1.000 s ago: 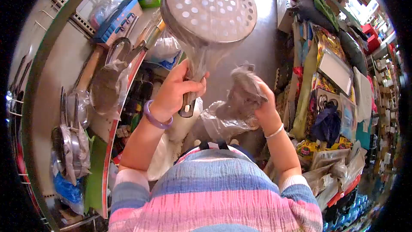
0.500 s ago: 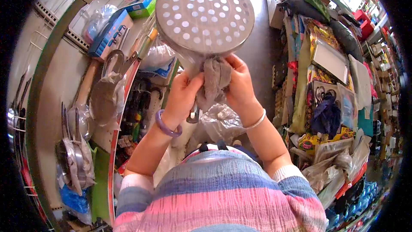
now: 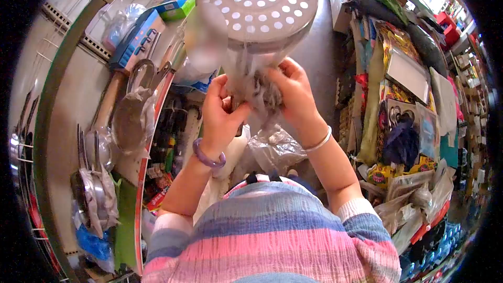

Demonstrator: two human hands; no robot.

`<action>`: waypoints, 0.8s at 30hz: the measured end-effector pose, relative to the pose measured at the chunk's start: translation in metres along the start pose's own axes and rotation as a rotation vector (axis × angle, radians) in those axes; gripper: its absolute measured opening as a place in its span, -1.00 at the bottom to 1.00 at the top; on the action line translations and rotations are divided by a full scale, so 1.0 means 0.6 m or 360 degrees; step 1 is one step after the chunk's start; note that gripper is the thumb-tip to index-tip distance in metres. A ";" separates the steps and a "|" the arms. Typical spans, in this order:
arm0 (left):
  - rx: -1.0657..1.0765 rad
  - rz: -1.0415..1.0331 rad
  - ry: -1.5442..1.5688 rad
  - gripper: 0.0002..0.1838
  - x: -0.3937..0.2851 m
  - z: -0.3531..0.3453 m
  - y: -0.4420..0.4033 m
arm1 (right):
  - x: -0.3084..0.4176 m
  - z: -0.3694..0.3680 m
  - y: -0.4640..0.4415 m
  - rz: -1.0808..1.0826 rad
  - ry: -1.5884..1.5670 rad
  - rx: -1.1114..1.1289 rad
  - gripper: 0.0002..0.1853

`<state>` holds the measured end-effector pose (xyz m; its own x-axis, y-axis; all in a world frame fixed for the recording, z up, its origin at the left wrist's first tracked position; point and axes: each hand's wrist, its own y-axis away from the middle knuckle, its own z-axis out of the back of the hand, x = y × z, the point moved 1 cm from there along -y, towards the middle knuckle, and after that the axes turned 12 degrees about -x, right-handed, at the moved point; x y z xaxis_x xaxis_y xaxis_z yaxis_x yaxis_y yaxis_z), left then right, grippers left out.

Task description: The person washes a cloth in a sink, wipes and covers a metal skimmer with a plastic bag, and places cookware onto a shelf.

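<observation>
A large round metal skimmer (image 3: pixel 258 11) with many holes tilts away in front of me, its top cut off by the view's edge. Clear plastic seems to cover it. My left hand (image 3: pixel 222 118) is closed around the skimmer's handle, which is mostly hidden by the fingers. A crumpled grey cloth (image 3: pixel 267 94) is bunched against the neck below the disc. Gripping that cloth from the right side is my right hand (image 3: pixel 296 91), its thumb pressed in toward the neck.
On the left shelf lie pans in plastic (image 3: pixel 133 120), a blue box (image 3: pixel 135 42) and a green-edged box (image 3: pixel 178 0). A clear plastic bag (image 3: pixel 275 149) is below my hands. Packed goods, including a white tray (image 3: pixel 407 76), fill the right side.
The skimmer's disc has shifted slightly right and tilted more. The cloth is bunched tighter around the neck, and my left fingers have changed their hold on the handle.
</observation>
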<state>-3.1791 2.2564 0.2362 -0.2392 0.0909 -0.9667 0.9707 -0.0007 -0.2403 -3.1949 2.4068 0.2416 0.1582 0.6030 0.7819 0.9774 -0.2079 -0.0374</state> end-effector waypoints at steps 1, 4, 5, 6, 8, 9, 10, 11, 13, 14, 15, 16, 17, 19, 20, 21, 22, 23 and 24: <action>-0.0005 -0.0081 0.0005 -0.34 0.002 -0.001 -0.002 | -0.003 0.002 0.009 -0.0053 0.0042 0.0072 -0.78; -0.0103 -0.0220 0.0015 -0.25 0.008 0.000 -0.006 | -0.005 0.018 0.016 -0.0174 0.0129 0.0167 -0.77; -0.0099 -0.0186 0.0015 -0.23 0.005 0.001 -0.005 | -0.003 0.025 0.018 -0.0212 0.0156 0.0180 -0.77; -0.0096 -0.0157 0.0015 -0.21 -0.002 0.003 -0.004 | 0.004 0.030 0.019 -0.0225 0.0176 0.0185 -0.77; -0.0084 -0.0156 0.0006 -0.21 -0.006 0.007 -0.007 | 0.000 0.050 0.019 -0.0194 0.0263 0.0146 -0.77; -0.0076 -0.0183 -0.0001 -0.22 -0.005 0.009 -0.011 | 0.000 0.062 0.018 -0.0179 0.0309 0.0127 -0.76; -0.0069 -0.0206 -0.0007 -0.23 -0.004 0.011 -0.013 | 0.005 0.078 0.017 -0.0149 0.0496 0.0160 -0.74; -0.0070 -0.0204 -0.0048 -0.25 -0.004 0.012 -0.014 | 0.011 0.084 0.021 -0.0170 0.0473 0.0133 -0.73; -0.0066 -0.0200 -0.0124 -0.30 -0.005 0.013 -0.018 | 0.027 0.094 0.032 -0.0208 0.0431 0.0076 -0.72; -0.0066 -0.0217 -0.0183 -0.32 -0.003 0.018 -0.019 | 0.032 0.108 0.031 -0.0196 0.0450 0.0055 -0.75; -0.0064 -0.0236 -0.0243 -0.33 0.001 0.024 -0.022 | 0.031 0.128 0.025 -0.0246 0.0397 0.0014 -0.80; -0.0060 -0.0257 -0.0305 -0.35 0.003 0.027 -0.025 | 0.031 0.146 0.022 -0.0292 0.0382 -0.0016 -0.81; -0.0051 -0.0313 -0.0335 -0.35 0.002 0.027 -0.028 | 0.032 0.160 0.020 -0.0338 0.0365 -0.0045 -0.83; -0.0038 -0.0420 -0.0396 -0.36 0.002 0.025 -0.032 | 0.030 0.174 0.023 -0.0344 0.0479 0.0004 -0.82; -0.0044 -0.0363 -0.0340 -0.36 -0.001 0.024 -0.032 | 0.028 0.181 0.024 -0.0346 0.0536 0.0029 -0.81; -0.0050 -0.0307 -0.0285 -0.36 -0.008 0.023 -0.032 | 0.022 0.196 0.022 -0.0332 0.0654 0.0061 -0.81; -0.0056 -0.0251 -0.0229 -0.35 -0.015 0.021 -0.033 | 0.012 0.214 0.019 -0.0317 0.0771 0.0093 -0.80; -0.0082 -0.0187 -0.0128 -0.36 -0.022 0.020 -0.034 | 0.011 0.216 0.019 -0.0302 0.0888 0.0124 -0.80; -0.0108 -0.0125 -0.0025 -0.37 -0.030 0.019 -0.037 | 0.016 0.219 0.020 -0.0285 0.0900 0.0036 -0.76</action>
<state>-3.1964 2.2436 0.2579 -0.3143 0.0721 -0.9466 0.9481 0.0731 -0.3093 -3.1633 2.5114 0.1667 -0.1027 0.1221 0.9872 0.9857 -0.1206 0.1174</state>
